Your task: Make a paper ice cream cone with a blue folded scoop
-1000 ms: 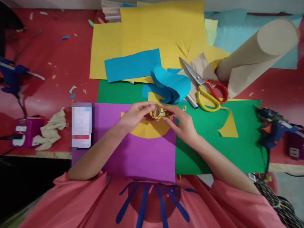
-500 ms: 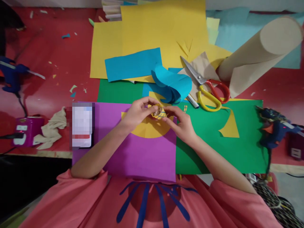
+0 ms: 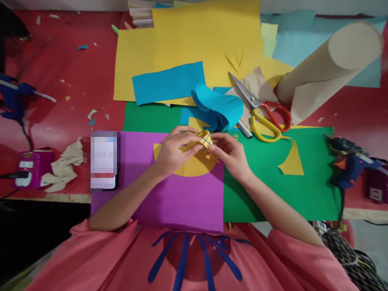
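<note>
A small yellow piece with blue grid lines (image 3: pixel 206 140) is pinched between both hands, above a yellow paper piece with a rounded edge (image 3: pixel 189 167). My left hand (image 3: pixel 176 150) has its thumb and fingertips on the left side of the gridded piece. From the right, my right hand (image 3: pixel 232 153) grips it with thumb and index finger. Fingers cover part of it. Under the rounded paper is a purple sheet (image 3: pixel 182 198); a green sheet (image 3: pixel 281 198) spreads to the right.
Red-and-yellow-handled scissors (image 3: pixel 253 101) and curled blue paper (image 3: pixel 218 107) lie beyond my hands. A beige roll (image 3: pixel 321 60) stands back right. Glue guns (image 3: pixel 13 97) (image 3: pixel 353 165) sit at both sides. A phone (image 3: pixel 104 161) lies left.
The gridded piece has been turned, so its gridded side now faces up and the opening with brown contents is out of sight. Fingers of both hands have shifted around it.
</note>
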{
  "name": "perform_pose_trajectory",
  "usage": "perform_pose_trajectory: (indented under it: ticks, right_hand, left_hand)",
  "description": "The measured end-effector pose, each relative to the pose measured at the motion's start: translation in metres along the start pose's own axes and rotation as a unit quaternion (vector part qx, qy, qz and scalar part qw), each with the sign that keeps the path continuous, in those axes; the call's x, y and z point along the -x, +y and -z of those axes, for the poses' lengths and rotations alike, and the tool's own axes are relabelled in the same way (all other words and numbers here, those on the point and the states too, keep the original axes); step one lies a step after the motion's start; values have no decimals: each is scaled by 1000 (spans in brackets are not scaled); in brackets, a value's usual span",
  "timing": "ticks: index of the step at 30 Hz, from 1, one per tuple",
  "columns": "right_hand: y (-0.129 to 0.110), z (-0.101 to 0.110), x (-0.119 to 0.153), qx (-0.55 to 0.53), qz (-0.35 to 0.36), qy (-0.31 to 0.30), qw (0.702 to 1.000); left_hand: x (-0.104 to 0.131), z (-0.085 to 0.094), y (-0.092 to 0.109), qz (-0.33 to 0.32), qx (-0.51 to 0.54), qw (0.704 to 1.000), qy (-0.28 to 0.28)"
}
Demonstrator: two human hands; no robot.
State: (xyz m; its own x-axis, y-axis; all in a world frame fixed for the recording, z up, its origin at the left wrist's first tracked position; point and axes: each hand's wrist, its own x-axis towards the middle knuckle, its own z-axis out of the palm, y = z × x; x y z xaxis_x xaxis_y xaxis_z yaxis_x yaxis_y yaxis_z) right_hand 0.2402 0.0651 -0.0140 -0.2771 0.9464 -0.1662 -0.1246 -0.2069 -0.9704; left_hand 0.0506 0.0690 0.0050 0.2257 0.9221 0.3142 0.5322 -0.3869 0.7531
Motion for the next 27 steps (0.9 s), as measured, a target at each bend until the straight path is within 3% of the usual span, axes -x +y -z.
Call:
perform_pose_trajectory:
  ticks: [3,12,18,23,27]
  right_hand:
    - [2,1,-1,-6,-15,-9,1000]
    - [3,-4,0,-34,-59,-44,997]
    - [1,-3,0,-36,-55,-48,997]
    - [1,-2,1,-32,-42,-37,998]
    - [2,0,2,-39,-7,-38,998]
  left_hand:
    - [-5,5,2,28,28,999,-17]
    - [-5,4,7,-13,-1,999,-29]
    - [-9,13,10,-26,5,997,-79]
    - [-8,20,7,98,54,993,48]
    - [-5,24,-4,158,64,982,82]
